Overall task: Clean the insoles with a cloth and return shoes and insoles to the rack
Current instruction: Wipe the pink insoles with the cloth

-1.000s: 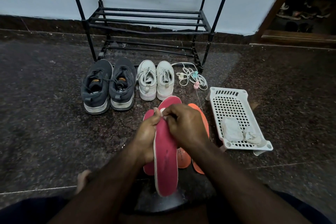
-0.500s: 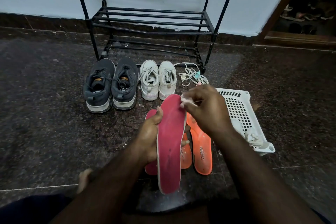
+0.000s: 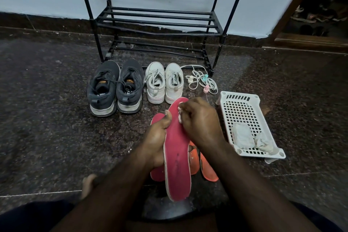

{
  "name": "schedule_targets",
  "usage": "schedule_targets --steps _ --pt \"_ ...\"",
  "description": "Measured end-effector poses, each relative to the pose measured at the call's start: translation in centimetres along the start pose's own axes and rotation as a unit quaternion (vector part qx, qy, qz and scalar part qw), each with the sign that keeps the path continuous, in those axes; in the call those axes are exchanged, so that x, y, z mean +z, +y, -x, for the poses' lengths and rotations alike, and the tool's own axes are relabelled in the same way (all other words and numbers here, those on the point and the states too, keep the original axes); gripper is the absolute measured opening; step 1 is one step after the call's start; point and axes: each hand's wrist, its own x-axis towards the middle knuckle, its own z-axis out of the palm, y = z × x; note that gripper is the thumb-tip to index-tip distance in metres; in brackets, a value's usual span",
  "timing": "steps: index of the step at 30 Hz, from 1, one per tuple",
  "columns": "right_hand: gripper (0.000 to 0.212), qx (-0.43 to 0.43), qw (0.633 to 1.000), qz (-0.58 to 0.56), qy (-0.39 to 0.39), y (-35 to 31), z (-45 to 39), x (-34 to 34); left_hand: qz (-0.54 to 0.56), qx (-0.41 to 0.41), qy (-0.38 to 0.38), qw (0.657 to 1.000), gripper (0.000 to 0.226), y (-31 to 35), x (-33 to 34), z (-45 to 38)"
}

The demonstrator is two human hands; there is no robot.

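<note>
The left hand (image 3: 157, 135) is gripping a long pink foam insole (image 3: 177, 154) by its left edge, thumb lying across the top face, holding it raised over the dark speckled stone floor (image 3: 47, 128). The right hand (image 3: 202, 124) is pressing a small white cloth (image 3: 180, 114) against the insole's upper end, its fingers (image 3: 185, 117) curled together around the cloth. A second pink insole (image 3: 156, 171) and two orange insoles (image 3: 208, 170) are lying on the floor beneath. Beyond them, grey lace-up sneakers (image 3: 114, 88) and white sneakers (image 3: 164, 84) are standing in front of the black metal rack (image 3: 160, 22). A white perforated plastic tray (image 3: 243, 111) is sitting to the right.
</note>
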Motion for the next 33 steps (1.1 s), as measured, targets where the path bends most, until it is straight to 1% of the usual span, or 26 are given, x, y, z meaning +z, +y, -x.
schedule_targets --steps 2,6,7,8,10,11,12,14,16,18,20,22,24,26,28,30,33 --pt "0.012 0.007 1.0 0.002 -0.002 0.0 0.0 0.1 0.005 -0.002 0.0 1.0 0.064 0.0 0.2 0.2" --pt "0.012 -0.045 0.994 -0.007 -0.095 -1.5 2.1 0.8 0.053 0.002 -0.017 0.998 0.059 0.3 0.1 0.3" --pt "0.012 -0.048 0.994 -0.01 -0.097 -1.5 2.1 0.8 0.049 0.004 -0.02 0.999 0.054 0.2 -0.1 0.1" --pt "0.012 -0.042 0.996 -0.011 -0.077 -1.2 1.7 0.8 0.04 0.004 -0.018 0.999 0.051 0.3 0.0 0.3" --pt "0.01 -0.01 1.0 -0.003 -0.01 -0.2 0.5 0.7 0.021 0.005 -0.013 1.0 0.056 0.2 0.0 0.3" --pt "0.01 0.009 1.0 0.003 0.004 0.1 0.1 0.6 0.014 0.003 -0.013 1.0 0.061 0.1 -0.2 0.1" --pt "0.011 0.016 1.0 0.008 0.0 0.0 0.0 0.6 0.012 0.0 -0.008 1.0 0.065 0.1 0.0 0.3" --pt "0.013 -0.015 0.999 0.015 -0.031 -0.6 0.9 0.9 0.024 -0.006 0.004 1.0 0.067 0.2 -0.2 0.2" --pt "0.013 -0.053 0.995 0.015 -0.083 -1.4 2.2 1.3 0.037 -0.004 0.015 0.999 0.061 0.5 -0.3 0.2" --pt "0.017 -0.058 0.992 0.011 -0.108 -1.4 2.5 1.3 0.043 -0.007 0.01 0.999 0.058 0.6 -0.6 0.0" --pt "0.017 -0.053 0.996 -0.001 -0.074 -0.8 1.8 1.1 0.037 0.002 0.008 0.999 0.057 0.5 -0.5 0.1" --pt "0.017 -0.023 0.999 0.005 -0.022 -0.2 0.7 1.0 0.025 0.007 -0.005 1.0 0.063 0.5 -0.3 0.2" --pt "0.019 0.002 1.0 0.012 0.007 0.2 0.2 0.8 0.015 0.006 -0.001 1.0 0.065 0.4 -0.2 0.2" --pt "0.017 -0.018 1.0 0.012 0.001 -0.1 0.7 1.0 0.025 0.006 0.001 1.0 0.066 0.5 -0.1 0.3" --pt "0.011 -0.06 0.997 0.016 -0.035 -0.6 1.8 1.3 0.043 -0.001 -0.008 0.999 0.061 0.5 -0.1 0.4" --pt "0.01 -0.073 0.996 0.021 -0.05 -0.7 2.0 1.4 0.045 -0.002 -0.009 0.999 0.057 0.4 -0.1 0.4" --pt "0.008 -0.037 0.999 0.03 -0.005 -0.2 0.8 1.2 0.031 0.007 -0.011 0.999 0.061 0.4 -0.1 0.3"
